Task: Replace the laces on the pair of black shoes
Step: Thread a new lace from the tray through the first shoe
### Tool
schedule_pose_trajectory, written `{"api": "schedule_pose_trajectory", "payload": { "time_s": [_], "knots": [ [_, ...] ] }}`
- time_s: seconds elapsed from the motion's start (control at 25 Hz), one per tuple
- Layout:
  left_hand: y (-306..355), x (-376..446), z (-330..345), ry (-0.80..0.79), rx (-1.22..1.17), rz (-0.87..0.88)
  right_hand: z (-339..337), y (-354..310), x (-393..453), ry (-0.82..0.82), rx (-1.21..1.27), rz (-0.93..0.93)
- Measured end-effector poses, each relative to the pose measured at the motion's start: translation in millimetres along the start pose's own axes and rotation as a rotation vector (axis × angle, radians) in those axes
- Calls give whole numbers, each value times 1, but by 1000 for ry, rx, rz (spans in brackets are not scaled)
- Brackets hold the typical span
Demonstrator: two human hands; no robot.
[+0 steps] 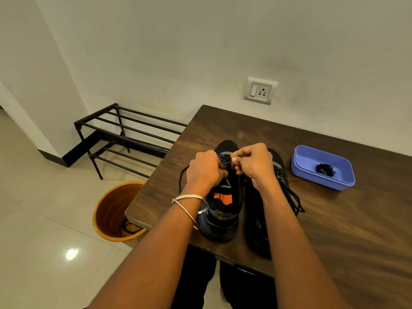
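1. Black on dark wood: the pair of shoes sits side by side on the table (334,219), toes pointing away from the person toward the wall, heels at the near edge. The left shoe (223,210) is the one being worked on; the right shoe (263,219) stands just beside it, its laces (294,197) trailing loose over its outer side.

2. Both hands meet over the front half of the left shoe, close together. The left hand (204,170) is curled in on the lace near the eyelets; exactly what its fingertips pinch is hidden behind its knuckles. The right hand (254,161) pinches the thin black lace (226,162) end between thumb and fingers.

3. The shoe's long axis runs straight out from the person, so the eyelet rows lie to either side of it, one beneath each hand. Neither hand is clearly nearer; I'd judge the next pull goes across the tongue, from one hand toward the other.

4. A slack loop of the lace hangs out past the left wrist.

5. Off to the right, well apart, a blue tray (312,175) holds a coiled black lace (325,170). An orange bucket (107,210) on the floor holds another.
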State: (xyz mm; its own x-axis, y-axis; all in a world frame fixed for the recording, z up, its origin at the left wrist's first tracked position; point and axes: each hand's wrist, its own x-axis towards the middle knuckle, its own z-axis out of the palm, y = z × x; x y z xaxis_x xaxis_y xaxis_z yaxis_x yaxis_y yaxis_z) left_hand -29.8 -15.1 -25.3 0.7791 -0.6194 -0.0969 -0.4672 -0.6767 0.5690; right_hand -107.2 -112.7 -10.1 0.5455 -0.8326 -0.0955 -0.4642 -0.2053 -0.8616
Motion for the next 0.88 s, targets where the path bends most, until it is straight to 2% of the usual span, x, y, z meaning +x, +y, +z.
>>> {"api": "schedule_pose_trajectory", "payload": {
  "time_s": [0.24,0.36,0.48,0.6,0.72,0.88],
  "knots": [
    [-4,4,-1,45,-41,-33,10,1,3,-176,-442,-130],
    [-6,7,-1,41,-70,-61,15,1,3,-168,-550,-184],
    [-8,8,-1,24,-106,-83,20,-1,4,-153,-621,-161],
    [-8,9,-1,11,-135,-105,27,-1,5,-144,-636,-152],
    [-9,11,-2,-2,-156,-113,27,2,6,-143,-546,-94],
    [-15,13,-8,-138,-317,-95,14,6,9,-201,-392,-23]
  ]
}}
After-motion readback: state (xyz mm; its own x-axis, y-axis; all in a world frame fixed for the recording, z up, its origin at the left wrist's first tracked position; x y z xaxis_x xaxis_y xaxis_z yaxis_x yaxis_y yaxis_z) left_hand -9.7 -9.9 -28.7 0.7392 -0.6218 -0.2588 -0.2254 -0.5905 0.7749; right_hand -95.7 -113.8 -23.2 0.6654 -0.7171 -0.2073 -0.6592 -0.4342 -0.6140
